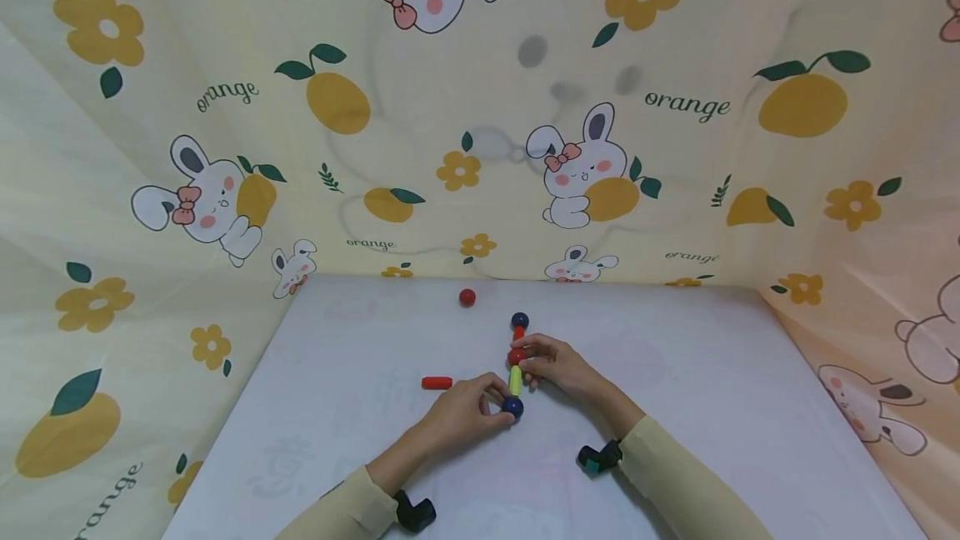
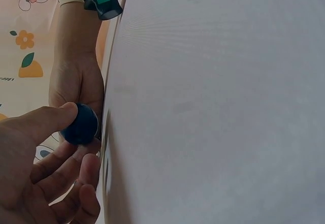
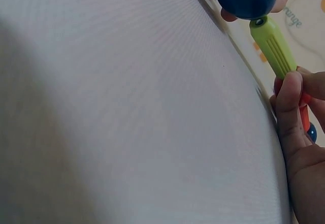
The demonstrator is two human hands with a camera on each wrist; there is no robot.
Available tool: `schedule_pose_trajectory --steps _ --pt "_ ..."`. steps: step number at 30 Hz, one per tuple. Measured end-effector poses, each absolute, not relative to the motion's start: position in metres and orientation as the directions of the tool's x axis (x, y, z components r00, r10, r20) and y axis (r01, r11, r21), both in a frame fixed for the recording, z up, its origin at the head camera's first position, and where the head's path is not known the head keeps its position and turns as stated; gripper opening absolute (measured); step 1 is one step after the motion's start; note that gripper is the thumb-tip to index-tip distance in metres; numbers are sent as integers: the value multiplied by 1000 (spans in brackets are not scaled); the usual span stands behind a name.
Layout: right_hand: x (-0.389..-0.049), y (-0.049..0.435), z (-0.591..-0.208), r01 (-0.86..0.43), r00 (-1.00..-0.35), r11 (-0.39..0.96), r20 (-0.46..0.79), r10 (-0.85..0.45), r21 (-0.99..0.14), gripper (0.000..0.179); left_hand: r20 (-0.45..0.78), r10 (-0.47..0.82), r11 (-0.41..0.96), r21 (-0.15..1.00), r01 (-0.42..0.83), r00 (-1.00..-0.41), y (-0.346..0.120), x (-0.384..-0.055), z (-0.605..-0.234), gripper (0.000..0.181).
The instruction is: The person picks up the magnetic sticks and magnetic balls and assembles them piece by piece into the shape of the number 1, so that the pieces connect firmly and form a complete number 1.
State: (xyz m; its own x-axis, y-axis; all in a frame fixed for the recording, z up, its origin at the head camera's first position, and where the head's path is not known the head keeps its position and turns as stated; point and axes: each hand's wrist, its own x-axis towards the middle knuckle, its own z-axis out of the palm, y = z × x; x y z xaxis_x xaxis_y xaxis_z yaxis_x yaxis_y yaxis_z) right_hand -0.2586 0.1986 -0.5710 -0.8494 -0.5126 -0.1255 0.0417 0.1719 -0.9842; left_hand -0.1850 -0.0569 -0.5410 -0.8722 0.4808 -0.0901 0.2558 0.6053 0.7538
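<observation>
A chain of balls and rods runs away from me over the table. My left hand (image 1: pixel 465 412) pinches the dark blue ball (image 1: pixel 513 408) at its near end; thumb and fingertips lie on that ball in the left wrist view. From there a yellow-green rod (image 3: pixel 274 47) leads to a red ball (image 1: pixel 517 357), which my right hand (image 1: pixel 561 367) grips between thumb and fingers. In the right wrist view those fingers cover most of the red ball. Beyond it, a red rod (image 1: pixel 519 333) joins a second dark blue ball (image 1: pixel 520 321) at the far end.
Left of the chain, a loose red rod (image 1: pixel 437 383) lies just beyond my left hand. Another red ball (image 1: pixel 467 297) sits near the back edge of the white table (image 1: pixel 675 407). A printed cloth (image 1: pixel 465 215) hangs behind the table and along its sides.
</observation>
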Motion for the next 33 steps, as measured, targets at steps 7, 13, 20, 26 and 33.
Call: schedule_pose_trajectory --steps 7,13,20,26,33 --pt "-259 198 -572 50 -846 160 -127 -517 -986 45 -86 482 604 754 259 -872 -57 -186 -543 31" --pt "-258 198 -570 44 -846 159 -121 -520 -986 45 -82 473 597 762 251 -877 -57 -187 -544 31" --pt "-256 197 -567 41 -855 169 -122 -505 -985 44 -68 474 595 760 262 -878 -56 -187 -543 30" --pt "-256 197 -568 44 -853 164 -122 -507 -985 45 -74 475 593 763 257 -877 -57 -186 -543 31" --pt "-256 197 -567 49 -853 158 -124 -507 -986 45 -92 467 597 766 237 -880 -56 -186 -543 31"
